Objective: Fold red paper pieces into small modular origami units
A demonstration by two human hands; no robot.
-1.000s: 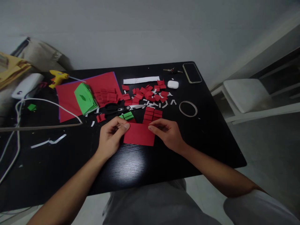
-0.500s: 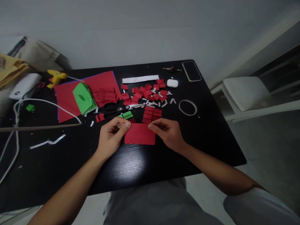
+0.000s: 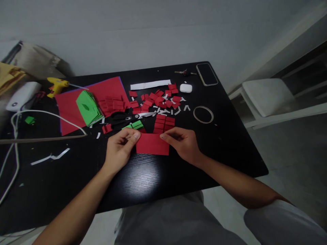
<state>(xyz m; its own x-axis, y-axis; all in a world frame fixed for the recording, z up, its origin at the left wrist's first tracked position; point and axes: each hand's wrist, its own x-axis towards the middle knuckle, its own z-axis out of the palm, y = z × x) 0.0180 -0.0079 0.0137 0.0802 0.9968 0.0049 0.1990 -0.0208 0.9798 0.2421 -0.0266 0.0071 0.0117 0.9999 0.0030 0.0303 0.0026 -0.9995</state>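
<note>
Head view: black table [image 3: 240,146], its surface running from the held paper's lower edge to the near edge, and from the right hand [image 3: 184,144] to the right edge. Large red sheet [image 3: 109,87] lies far left, green stack [image 3: 88,107] on it. Left hand [image 3: 120,146] pinches the upper left corner of the red paper [image 3: 152,144]; right hand pinches its upper edge near the right corner. Phone [image 3: 207,75] sits by the far right corner, white case [image 3: 186,88] nearby.
</note>
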